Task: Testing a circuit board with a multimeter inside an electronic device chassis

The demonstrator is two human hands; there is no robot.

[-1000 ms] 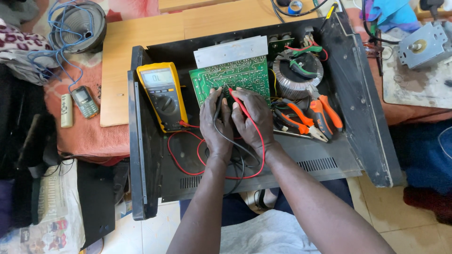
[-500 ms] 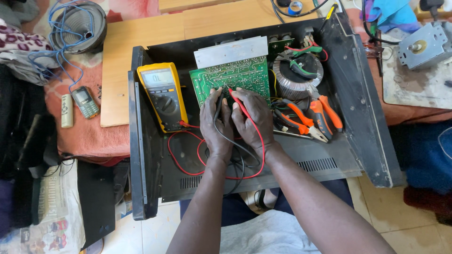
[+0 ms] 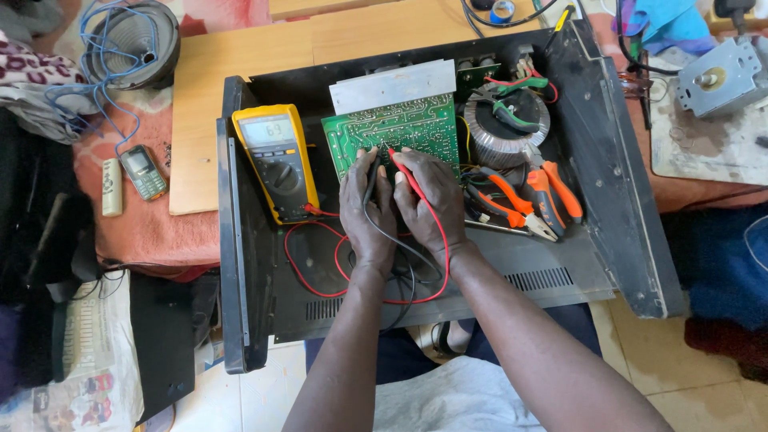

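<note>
A green circuit board (image 3: 392, 128) lies inside an open black metal chassis (image 3: 608, 200). My left hand (image 3: 366, 210) grips a black test probe (image 3: 372, 172) with its tip on the board's near edge. My right hand (image 3: 432, 200) grips a red test probe (image 3: 404, 170), its tip also on the board. Red and black leads loop across the chassis floor to a yellow multimeter (image 3: 274, 160) lying to the left of the board.
A round toroidal transformer (image 3: 506, 126) sits right of the board, with orange-handled pliers (image 3: 532, 196) below it. A silver heat sink (image 3: 392, 85) lies behind the board. A small phone (image 3: 142, 171) and a remote (image 3: 112, 186) rest on the red cloth at left.
</note>
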